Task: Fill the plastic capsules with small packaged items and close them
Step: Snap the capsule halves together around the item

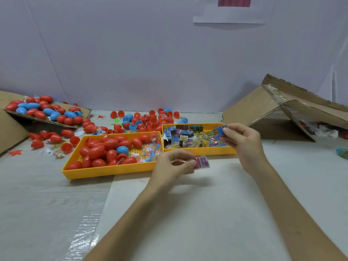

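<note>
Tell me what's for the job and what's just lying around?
For the job: red plastic egg capsules, small colourful packets in yellow plastic tray, pink packet in left hand, blue packet in right hand.
Lying about: clear tape strip, white paper sheet.

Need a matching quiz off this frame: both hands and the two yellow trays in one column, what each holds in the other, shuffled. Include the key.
Column A
1. left hand
2. right hand
3. left yellow tray
4. right yellow tray

Column B
a. filled with small printed packets
b. pinches a pink packet
c. holds red and blue capsules
d. pinches a blue packet

Pairs: 1-b, 2-d, 3-c, 4-a
</note>
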### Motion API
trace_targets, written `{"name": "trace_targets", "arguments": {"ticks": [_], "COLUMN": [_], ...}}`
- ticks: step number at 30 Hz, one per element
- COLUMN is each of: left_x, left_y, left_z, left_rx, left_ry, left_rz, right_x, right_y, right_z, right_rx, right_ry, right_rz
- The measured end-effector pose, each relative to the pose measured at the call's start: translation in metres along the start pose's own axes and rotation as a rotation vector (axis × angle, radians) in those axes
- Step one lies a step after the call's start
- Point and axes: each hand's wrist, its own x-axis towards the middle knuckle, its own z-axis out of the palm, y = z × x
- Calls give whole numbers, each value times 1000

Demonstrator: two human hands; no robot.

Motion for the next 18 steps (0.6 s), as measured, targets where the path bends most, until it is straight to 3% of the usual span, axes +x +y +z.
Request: {"name": "trace_targets", "arguments": {"ticks": [3, 5, 8, 11, 18], "left_x": [-3, -3, -1, 2, 1], "left_y": [-11, -12, -7, 1, 3], "left_z": [4, 5, 3, 1, -3], "left_rx": [491, 670, 507, 157, -30], "left_ry": [-67, -65, 20, -11, 42], "left_rz": [131, 258, 268, 77, -14], "right_x": [-4, -8, -15, -21, -23], "right_y": [4, 4, 3, 5, 6], "right_z": [12, 18, 24, 28, 32], "right_rx": [19, -16, -89, -180, -227], "right_ry": [-133, -239, -401, -499, -482], "right_rz": [45, 29, 23, -3, -27]}}
